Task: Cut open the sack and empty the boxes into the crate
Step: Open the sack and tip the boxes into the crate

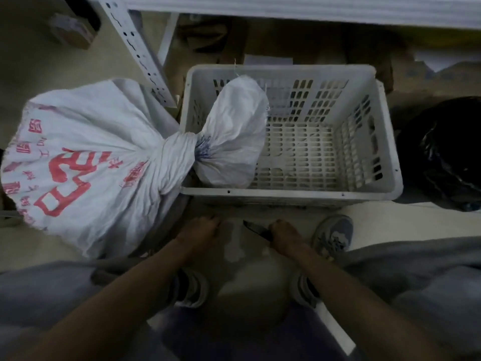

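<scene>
A white woven sack (86, 162) with red print lies on the floor at the left. Its tied neck (182, 149) rests on the crate's left rim and its loose end (234, 134) hangs inside the crate. The white slotted crate (364, 110) stands in the middle with nothing else visible in it. My right hand (285, 235) grips a dark knife (253, 227) just in front of the crate, blade pointing left. My left hand (201, 230) hangs beside it with fingers loosely curled, holding nothing. No boxes show outside the sack.
A black plastic bag (447, 152) sits right of the crate. A white perforated shelf post (138, 48) rises behind the sack, with cardboard boxes (73, 29) beyond. My feet in grey shoes (334, 234) stand close to the crate's front.
</scene>
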`<state>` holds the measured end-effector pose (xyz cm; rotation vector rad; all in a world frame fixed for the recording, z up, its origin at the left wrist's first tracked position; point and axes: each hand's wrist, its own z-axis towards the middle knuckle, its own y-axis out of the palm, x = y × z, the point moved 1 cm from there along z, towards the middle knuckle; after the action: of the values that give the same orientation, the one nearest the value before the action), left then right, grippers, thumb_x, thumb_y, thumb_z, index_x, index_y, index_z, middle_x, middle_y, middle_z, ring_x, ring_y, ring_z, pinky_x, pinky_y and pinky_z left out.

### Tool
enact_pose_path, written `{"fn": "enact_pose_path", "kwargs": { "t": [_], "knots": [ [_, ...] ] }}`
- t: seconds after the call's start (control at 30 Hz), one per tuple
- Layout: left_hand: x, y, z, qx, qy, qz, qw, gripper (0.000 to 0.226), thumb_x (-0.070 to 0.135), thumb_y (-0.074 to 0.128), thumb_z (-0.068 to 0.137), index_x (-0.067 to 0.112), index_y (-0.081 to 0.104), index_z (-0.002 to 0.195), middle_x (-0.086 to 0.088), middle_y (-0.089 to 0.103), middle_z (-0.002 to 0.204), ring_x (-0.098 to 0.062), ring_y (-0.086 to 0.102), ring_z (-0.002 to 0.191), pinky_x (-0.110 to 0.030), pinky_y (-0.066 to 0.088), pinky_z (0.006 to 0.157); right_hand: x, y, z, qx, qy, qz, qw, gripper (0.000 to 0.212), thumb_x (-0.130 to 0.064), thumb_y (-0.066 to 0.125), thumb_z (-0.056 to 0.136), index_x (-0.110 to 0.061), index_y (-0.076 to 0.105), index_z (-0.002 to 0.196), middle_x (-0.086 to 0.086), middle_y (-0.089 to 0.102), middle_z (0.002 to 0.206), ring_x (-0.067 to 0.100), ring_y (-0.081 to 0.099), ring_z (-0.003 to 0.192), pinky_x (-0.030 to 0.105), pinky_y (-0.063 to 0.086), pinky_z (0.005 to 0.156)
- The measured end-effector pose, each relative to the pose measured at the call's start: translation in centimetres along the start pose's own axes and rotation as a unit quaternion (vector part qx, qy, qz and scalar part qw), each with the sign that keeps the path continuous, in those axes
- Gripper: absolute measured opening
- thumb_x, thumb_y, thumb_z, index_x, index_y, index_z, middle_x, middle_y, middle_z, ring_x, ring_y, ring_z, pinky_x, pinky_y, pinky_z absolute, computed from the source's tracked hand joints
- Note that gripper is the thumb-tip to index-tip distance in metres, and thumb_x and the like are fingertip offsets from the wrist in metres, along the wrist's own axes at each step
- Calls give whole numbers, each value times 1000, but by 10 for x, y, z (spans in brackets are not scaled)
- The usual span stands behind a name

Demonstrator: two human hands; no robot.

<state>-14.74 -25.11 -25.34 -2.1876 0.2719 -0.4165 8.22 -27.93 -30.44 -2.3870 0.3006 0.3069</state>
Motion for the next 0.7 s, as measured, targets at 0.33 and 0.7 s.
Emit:
{"fn": "enact_pose_path", "kwargs": {
  "t": [0.33,0.7],
  "knots": [
    [0,72,53,-62,-77,-140,985,45,21,42,101,8,42,144,-16,48,142,-32,48,127,-38,37,108,19,49,55,29,9,4,1000,23,-16,44,100,-4,60,111,16,58,116,28,56,103,33,48,82],
    [4,27,41,-61,-70,-165,982,36,23,52,96,5,56,128,-17,55,132,-33,54,121,-35,41,103,-12,24,43,45,10,-75,996,40,-33,39,101,-8,47,132,17,50,129,30,49,116,36,41,91]
  ]
}}
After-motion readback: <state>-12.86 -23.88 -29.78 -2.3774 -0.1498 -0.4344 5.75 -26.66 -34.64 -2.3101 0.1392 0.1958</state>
